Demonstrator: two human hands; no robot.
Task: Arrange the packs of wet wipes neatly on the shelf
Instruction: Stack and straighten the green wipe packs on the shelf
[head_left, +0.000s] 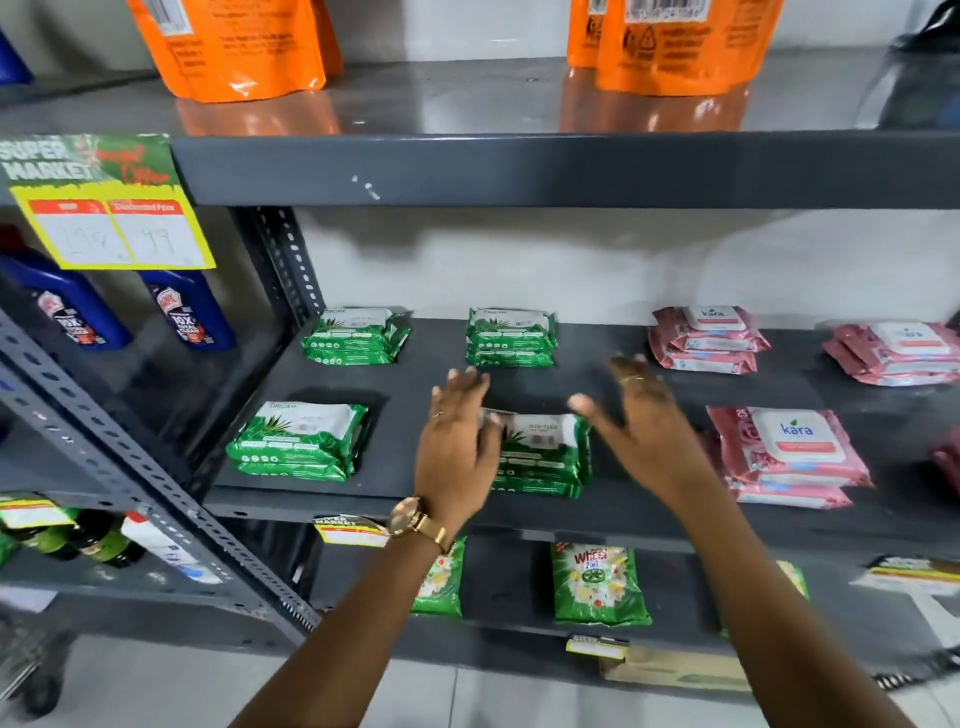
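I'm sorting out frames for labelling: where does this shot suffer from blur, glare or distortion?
Head view: both hands, left hand and right hand, are motion-blurred; glare and orange reflections on the top shelf; wide-angle bending at the edges; the price tag is soft.

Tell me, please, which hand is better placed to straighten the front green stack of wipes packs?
Left: the left hand already overlaps the front green stack of wipes packs; the right hand hovers beside it.

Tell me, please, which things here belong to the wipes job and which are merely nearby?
Job: green wipes stacks; pink wipes stacks; middle shelf; left hand; right hand.

Nearby: orange pouches, blue bottles, detergent packets, price tag.
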